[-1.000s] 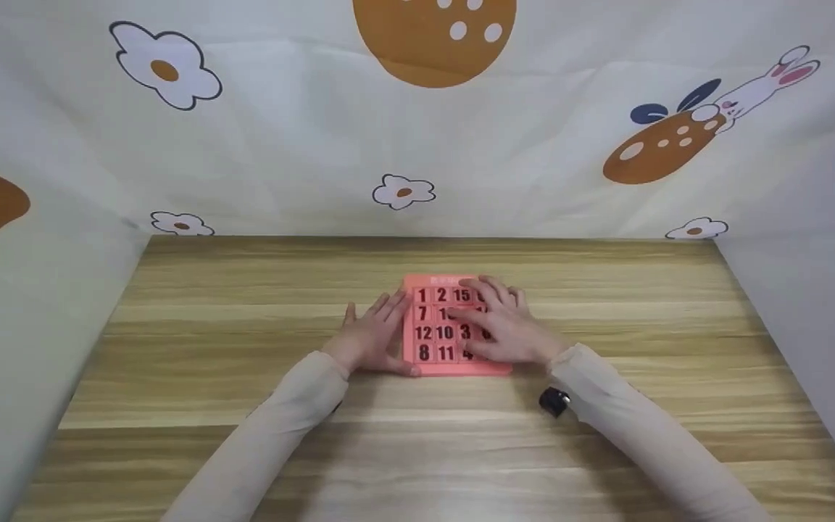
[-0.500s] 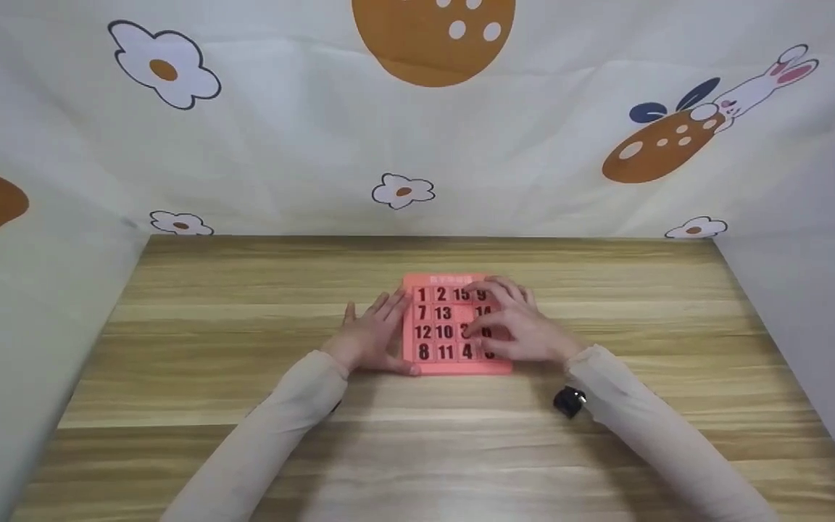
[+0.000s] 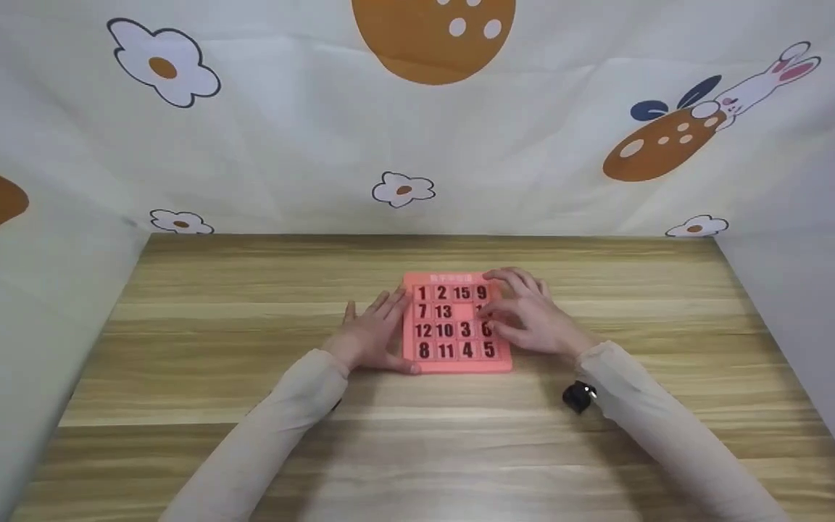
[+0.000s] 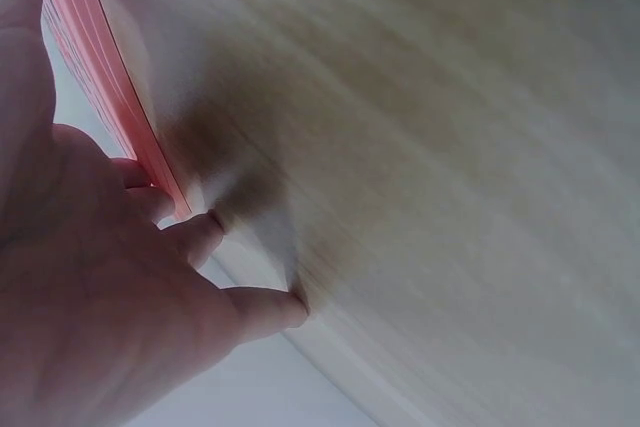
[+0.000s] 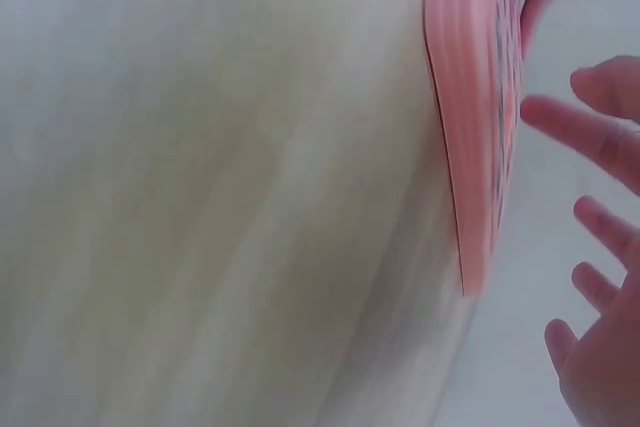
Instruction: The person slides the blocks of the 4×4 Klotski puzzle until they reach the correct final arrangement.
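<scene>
A pink sliding number puzzle [image 3: 457,367] lies flat on the table, its square tiles bearing black numbers. In the second row, a bare slot [image 3: 464,312] sits right of the 13 tile [image 3: 443,312]. My left hand [image 3: 372,335] rests along the puzzle's left side, fingers stretched out and thumb at the lower left corner. Over the right side is my right hand [image 3: 530,315], fingers spread and lightly bent. Its index fingertip is right at the tile beside the slot and partly hides that number. In the right wrist view, the index finger [image 5: 580,132] points at the puzzle's top face.
The wood-grain table [image 3: 243,290] spreads around the puzzle. Pale printed cloth [image 3: 280,145] hangs behind it and at both sides. A small black device [image 3: 578,396] sits under the right wrist.
My right hand has drawn back to the right across the puzzle, uncovering the middle tiles and the bare slot. My left hand has stayed in place.
</scene>
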{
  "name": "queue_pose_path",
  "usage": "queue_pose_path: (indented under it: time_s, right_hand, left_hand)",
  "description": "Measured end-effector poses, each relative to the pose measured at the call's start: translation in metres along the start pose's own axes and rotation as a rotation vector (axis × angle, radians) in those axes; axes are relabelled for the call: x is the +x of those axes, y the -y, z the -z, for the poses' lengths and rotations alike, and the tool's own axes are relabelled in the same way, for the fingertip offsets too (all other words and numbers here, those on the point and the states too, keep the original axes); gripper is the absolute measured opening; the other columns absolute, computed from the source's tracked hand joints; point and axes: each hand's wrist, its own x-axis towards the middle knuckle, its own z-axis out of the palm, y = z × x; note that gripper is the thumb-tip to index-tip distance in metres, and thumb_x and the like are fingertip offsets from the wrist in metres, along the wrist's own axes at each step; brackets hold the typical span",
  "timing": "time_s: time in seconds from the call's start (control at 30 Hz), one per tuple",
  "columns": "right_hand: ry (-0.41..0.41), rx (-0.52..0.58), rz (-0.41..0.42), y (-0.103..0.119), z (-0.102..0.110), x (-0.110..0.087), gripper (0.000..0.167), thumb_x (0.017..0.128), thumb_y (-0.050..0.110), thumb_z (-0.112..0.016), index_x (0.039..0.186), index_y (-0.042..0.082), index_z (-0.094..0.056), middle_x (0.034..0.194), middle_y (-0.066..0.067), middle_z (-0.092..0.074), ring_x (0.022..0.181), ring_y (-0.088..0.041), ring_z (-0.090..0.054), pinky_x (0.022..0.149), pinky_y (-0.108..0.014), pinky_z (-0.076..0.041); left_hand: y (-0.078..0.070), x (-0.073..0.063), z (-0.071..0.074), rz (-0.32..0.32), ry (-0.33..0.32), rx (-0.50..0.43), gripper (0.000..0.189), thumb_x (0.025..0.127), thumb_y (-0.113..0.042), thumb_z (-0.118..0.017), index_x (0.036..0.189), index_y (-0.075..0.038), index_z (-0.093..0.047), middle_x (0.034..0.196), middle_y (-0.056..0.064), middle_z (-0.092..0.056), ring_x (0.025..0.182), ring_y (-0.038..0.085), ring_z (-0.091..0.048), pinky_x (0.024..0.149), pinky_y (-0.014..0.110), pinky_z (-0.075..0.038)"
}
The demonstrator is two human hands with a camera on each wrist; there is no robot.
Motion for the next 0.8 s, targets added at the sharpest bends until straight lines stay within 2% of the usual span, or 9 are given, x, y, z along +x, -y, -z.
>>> queue_pose_path:
  time_s: [0.2, 0.37, 0.47, 0.67, 0.73, 0.8]
  right_hand:
    - [-0.027, -0.068, -0.079, -0.005, 0.005, -0.003, 0.013, 0.084, 0.015, -0.070, 0.096, 0.012, -0.074, 0.144, -0.017, -0.039, 0.135, -0.040, -0.024, 0.104, -0.061, -0.018]
    - [0.069, -0.051, -0.068, -0.002, 0.000, -0.002, 0.032, 0.085, 0.020, -0.067, 0.116, 0.013, -0.071, 0.149, -0.019, -0.031, 0.136, -0.043, -0.019, 0.103, -0.063, -0.017]
    - [0.082, -0.016, -0.034, -0.002, -0.002, -0.002, 0.038, 0.084, 0.021, -0.066, 0.122, 0.015, -0.068, 0.151, -0.020, -0.029, 0.136, -0.043, -0.019, 0.102, -0.064, -0.018]
    - [0.022, 0.057, 0.054, -0.009, 0.004, -0.009, 0.019, 0.079, 0.017, -0.067, 0.094, 0.019, -0.077, 0.146, -0.013, -0.039, 0.135, -0.043, -0.022, 0.103, -0.068, -0.010]
    - [0.028, 0.042, 0.068, -0.010, 0.006, -0.011, 0.016, 0.080, 0.018, -0.067, 0.091, 0.019, -0.078, 0.146, -0.012, -0.040, 0.135, -0.045, -0.022, 0.103, -0.068, -0.010]
    - [0.031, -0.019, 0.059, -0.010, 0.007, -0.012, 0.018, 0.082, 0.019, -0.067, 0.096, 0.019, -0.078, 0.149, -0.013, -0.037, 0.135, -0.048, -0.020, 0.101, -0.069, -0.012]
  left_hand:
    - [0.001, 0.000, 0.001, -0.002, -0.006, 0.003, 0.122, 0.073, -0.065, -0.072, 0.156, -0.012, 0.000, 0.161, 0.002, 0.007, 0.146, 0.025, 0.003, 0.110, 0.063, 0.002]
    - [0.001, 0.000, 0.001, 0.000, -0.008, 0.000, 0.122, 0.072, -0.065, -0.072, 0.156, -0.013, 0.000, 0.161, 0.002, 0.007, 0.146, 0.026, 0.002, 0.110, 0.064, 0.002]
    - [0.000, 0.000, 0.002, 0.000, -0.008, 0.001, 0.123, 0.072, -0.065, -0.072, 0.156, -0.013, 0.000, 0.161, 0.002, 0.008, 0.146, 0.026, 0.002, 0.110, 0.064, 0.002]
    - [0.000, -0.001, 0.002, -0.011, -0.007, 0.002, 0.122, 0.072, -0.065, -0.072, 0.156, -0.012, -0.001, 0.161, 0.002, 0.008, 0.146, 0.026, 0.002, 0.110, 0.064, 0.002]
    - [-0.001, -0.001, 0.002, -0.012, -0.007, -0.002, 0.122, 0.073, -0.064, -0.073, 0.156, -0.012, -0.002, 0.161, 0.002, 0.007, 0.146, 0.026, 0.002, 0.110, 0.065, 0.002]
    - [-0.001, -0.001, 0.002, -0.008, -0.008, -0.005, 0.121, 0.073, -0.063, -0.074, 0.156, -0.011, -0.002, 0.162, 0.002, 0.006, 0.146, 0.026, 0.001, 0.110, 0.064, 0.001]
